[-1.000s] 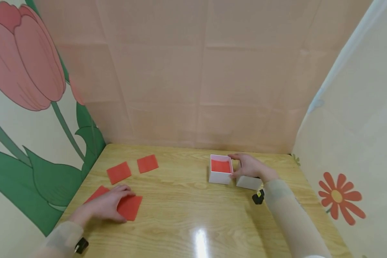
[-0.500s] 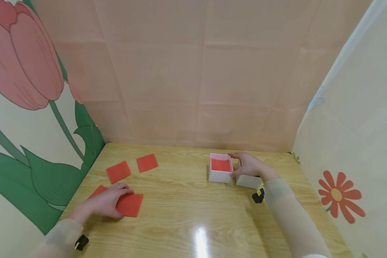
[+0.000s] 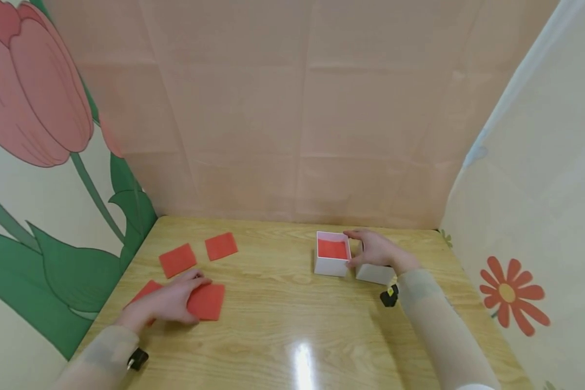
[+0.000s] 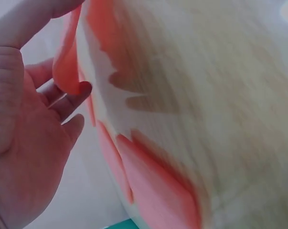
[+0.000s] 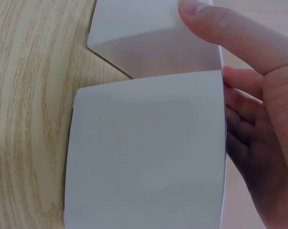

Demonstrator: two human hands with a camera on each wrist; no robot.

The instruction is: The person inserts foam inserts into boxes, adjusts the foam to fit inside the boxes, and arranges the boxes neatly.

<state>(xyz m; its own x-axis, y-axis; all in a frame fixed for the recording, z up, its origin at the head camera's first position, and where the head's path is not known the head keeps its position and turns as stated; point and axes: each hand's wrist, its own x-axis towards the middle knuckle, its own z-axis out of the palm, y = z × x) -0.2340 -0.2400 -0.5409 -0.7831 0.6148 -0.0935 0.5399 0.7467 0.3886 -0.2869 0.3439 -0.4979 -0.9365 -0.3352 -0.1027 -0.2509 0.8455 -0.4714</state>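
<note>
In the head view my left hand (image 3: 173, 300) pinches a thin red rectangular piece (image 3: 208, 302), soft-looking like cloth or foam. The left wrist view has this held red piece (image 4: 67, 71) bending between thumb and fingers, its shadow on the table. Beneath that hand lie further red pieces (image 3: 146, 290), partly covered by it. My right hand (image 3: 377, 250) grips the right side of an open-topped white box (image 3: 331, 267), thumb near and fingers far. A red sheet (image 3: 332, 249) lies inside the box. Under the right palm stands a second white box (image 5: 148, 148), mostly hidden from the head view.
Two more red pieces, a left one (image 3: 177, 260) and a right one (image 3: 221, 246), lie flat at the back left of the wooden table (image 3: 283, 303). A pinkish cloth (image 3: 234, 108) hangs behind the table, with flower-printed sheets at both sides.
My left hand has shifted right and slightly away from me, carrying the red piece with it. The right hand keeps its place at the white box.
</note>
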